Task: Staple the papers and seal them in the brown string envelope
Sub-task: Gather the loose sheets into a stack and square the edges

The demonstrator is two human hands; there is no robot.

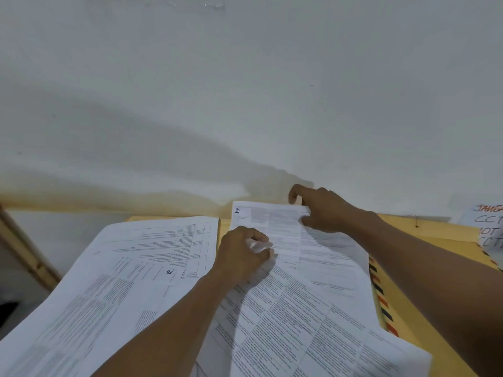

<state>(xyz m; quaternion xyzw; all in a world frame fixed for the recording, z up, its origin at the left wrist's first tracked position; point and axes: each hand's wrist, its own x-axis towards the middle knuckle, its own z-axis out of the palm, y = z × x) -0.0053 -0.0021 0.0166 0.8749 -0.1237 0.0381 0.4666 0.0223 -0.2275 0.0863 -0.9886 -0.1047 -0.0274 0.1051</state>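
Note:
Printed white papers lie spread over the table. One stack [304,308] lies on the right, its top sheet marked with a handwritten 4. My right hand [324,210] pinches that sheet's far edge near the wall. My left hand [242,254] rests curled on the same stack, fingers gripping a fold of paper. Another pile of sheets [114,281] lies to the left, one marked 2. A brown envelope [435,295] with a red and dark striped edge lies under the right stack. No stapler is visible.
A white wall [245,91] rises directly behind the table. A handwritten notice [490,227] hangs at the far right. A wooden frame piece [27,254] runs diagonally at the left, off the table edge.

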